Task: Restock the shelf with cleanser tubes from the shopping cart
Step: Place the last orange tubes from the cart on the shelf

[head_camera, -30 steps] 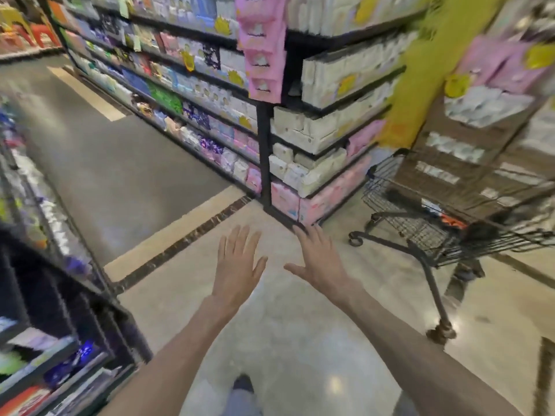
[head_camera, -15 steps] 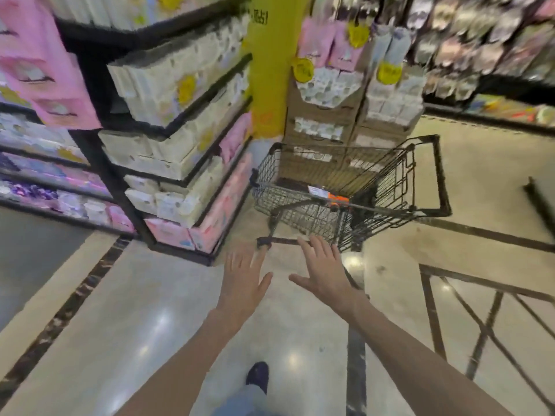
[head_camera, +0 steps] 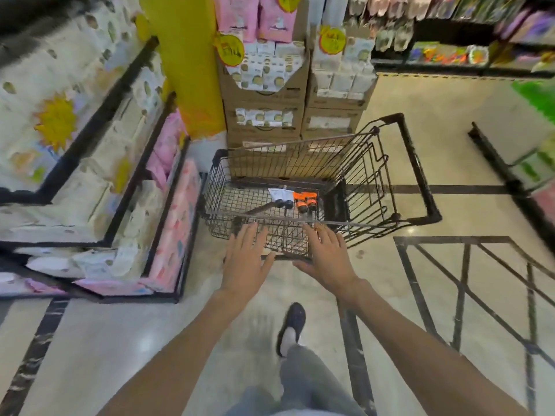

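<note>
A black wire shopping cart (head_camera: 417, 172) stands on the shiny floor straight ahead, handle to the right. On its mesh bottom lie two white cleanser tubes (head_camera: 280, 196) with dark caps and two orange tubes (head_camera: 306, 200) beside them. My left hand (head_camera: 244, 261) is stretched out flat with fingers apart, just short of the cart's near rim. My right hand (head_camera: 329, 255) is also spread and empty, its fingertips at the near rim. Neither hand holds anything.
A black shelf unit (head_camera: 132, 163) packed with white and pink packs fills the left. A yellow pillar (head_camera: 187, 64) and stacked cardboard display boxes (head_camera: 264, 94) stand behind the cart. More shelves (head_camera: 462, 40) run along the back right. My foot (head_camera: 292, 325) steps forward on the tiled floor.
The view has swung right from the aisle to the cart and come closer. Both open hands have advanced until they reach the cart's near rim. The tubes inside are now visible.
</note>
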`<state>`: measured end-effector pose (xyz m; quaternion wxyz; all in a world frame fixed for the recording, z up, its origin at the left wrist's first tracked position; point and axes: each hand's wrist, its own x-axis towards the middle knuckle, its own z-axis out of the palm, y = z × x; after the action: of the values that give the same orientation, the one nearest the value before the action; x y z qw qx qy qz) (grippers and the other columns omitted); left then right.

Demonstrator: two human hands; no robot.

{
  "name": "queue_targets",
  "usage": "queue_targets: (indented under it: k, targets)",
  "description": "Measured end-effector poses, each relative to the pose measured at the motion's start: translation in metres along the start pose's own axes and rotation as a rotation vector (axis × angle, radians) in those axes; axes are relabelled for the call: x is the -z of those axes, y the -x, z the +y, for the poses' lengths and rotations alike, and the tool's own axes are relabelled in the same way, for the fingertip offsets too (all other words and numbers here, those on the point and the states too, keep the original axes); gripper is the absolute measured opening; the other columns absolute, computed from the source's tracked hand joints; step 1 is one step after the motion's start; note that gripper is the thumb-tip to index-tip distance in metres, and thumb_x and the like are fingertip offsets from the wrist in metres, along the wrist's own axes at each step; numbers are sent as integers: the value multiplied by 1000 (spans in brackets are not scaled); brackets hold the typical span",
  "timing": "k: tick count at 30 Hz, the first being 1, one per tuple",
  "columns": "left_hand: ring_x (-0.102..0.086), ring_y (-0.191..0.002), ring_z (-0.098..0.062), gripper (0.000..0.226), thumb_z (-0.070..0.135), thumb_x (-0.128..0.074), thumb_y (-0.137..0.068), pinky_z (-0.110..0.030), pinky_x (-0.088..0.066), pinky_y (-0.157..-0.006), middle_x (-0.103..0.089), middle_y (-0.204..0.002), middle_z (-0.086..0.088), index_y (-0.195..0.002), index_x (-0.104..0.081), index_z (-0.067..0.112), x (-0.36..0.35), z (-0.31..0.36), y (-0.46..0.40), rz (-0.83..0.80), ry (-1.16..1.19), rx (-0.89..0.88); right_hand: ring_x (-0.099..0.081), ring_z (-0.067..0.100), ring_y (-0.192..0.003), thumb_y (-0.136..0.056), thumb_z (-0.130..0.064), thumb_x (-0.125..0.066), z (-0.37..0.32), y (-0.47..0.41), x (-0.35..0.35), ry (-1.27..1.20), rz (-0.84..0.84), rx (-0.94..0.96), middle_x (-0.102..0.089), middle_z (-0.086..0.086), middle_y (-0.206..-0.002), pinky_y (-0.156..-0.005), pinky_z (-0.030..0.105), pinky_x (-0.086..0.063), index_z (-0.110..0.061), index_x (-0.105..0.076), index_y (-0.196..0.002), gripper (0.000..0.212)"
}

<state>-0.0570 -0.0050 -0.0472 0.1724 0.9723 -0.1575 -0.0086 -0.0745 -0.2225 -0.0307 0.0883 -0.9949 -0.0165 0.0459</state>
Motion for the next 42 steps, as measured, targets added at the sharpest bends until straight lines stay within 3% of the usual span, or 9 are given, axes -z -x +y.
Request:
queue_targets:
  k: [5, 10, 17, 26, 30, 32, 34, 38, 42]
  targets:
    - [-2, -161, -22, 65, 55, -25, -108, -49, -3, -130, -11, -173, -3, -166, -15, 25, -21, -14, -101, -63, -24, 2, -20, 29, -155, -91, -67, -60, 32, -89, -11, -53, -21, -50, -27, 8, -166, -126, 54, -19, -26, -17, -161, 92]
    - [-1, -160, -20, 64, 50, -31, -110, -40, 11, -123, -10, -173, 0, -166, -13, 26, -39, -23, -204, -154, -4, 60, -21, 27, -155, -91, -64, -62, 66, -192, -22, -116, -94, -97, -28, 7, -166, -125, 54, -21, -25, -19, -161, 92]
    - [-22, -156, -23, 65, 53, -37, -106, -47, -22, -128, -28, -168, -3, -162, -24, 24, -92, -46, -321, -306, 38, 144, -27, 29, -152, -89, -64, -64, 110, -307, -52, -157, -227, -149, -28, 9, -165, -124, 54, -24, -24, -22, -161, 92]
    - [-27, -155, -23, 65, 53, -45, -104, -50, -29, -125, -33, -166, -2, -160, -30, 24, -218, -96, -425, -465, 232, 334, -33, 29, -149, -91, -57, -67, 153, -412, -143, -170, -346, -202, -35, 10, -159, -122, 50, -30, -23, -23, -157, 86]
    - [-40, -146, -25, 55, 48, -51, -105, -45, -38, -115, -46, -156, -5, -153, -42, 22, -279, -116, -464, -448, 338, 427, -38, 32, -144, -93, -59, -63, 167, -444, -203, -120, -377, -218, -36, 12, -158, -119, 48, -35, -20, -21, -159, 88]
    - [-53, -131, -26, 54, 47, -52, -105, -38, -46, -98, -56, -142, -7, -150, -45, 17, -312, -126, -483, -448, 369, 478, -40, 33, -142, -94, -59, -62, 172, -455, -232, -110, -394, -252, -38, 13, -156, -114, 48, -37, -18, -21, -159, 88]
    - [-59, -114, -21, 54, 43, -56, -105, -31, -42, -82, -57, -130, -3, -150, -42, 18, -344, -135, -497, -423, 440, 537, -40, 35, -142, -94, -59, -62, 175, -462, -258, -125, -429, -285, -39, 14, -155, -113, 50, -38, -17, -20, -160, 89]
    - [-57, -120, -18, 56, 36, -69, -97, -26, -38, -85, -58, -136, 0, -145, -45, 19, -396, -146, -517, -343, 605, 677, -46, 35, -136, -92, -62, -61, 177, -462, -297, -185, -455, -330, -43, 12, -152, -106, 52, -45, -19, -23, -160, 89]
    - [-52, -115, -16, 62, 34, -77, -90, -28, -38, -85, -56, -134, -4, -140, -46, 15, -421, -151, -524, -309, 592, 748, -42, 33, -140, -93, -60, -61, 176, -463, -315, -215, -469, -373, -37, 9, -157, -103, 52, -47, -20, -19, -161, 90]
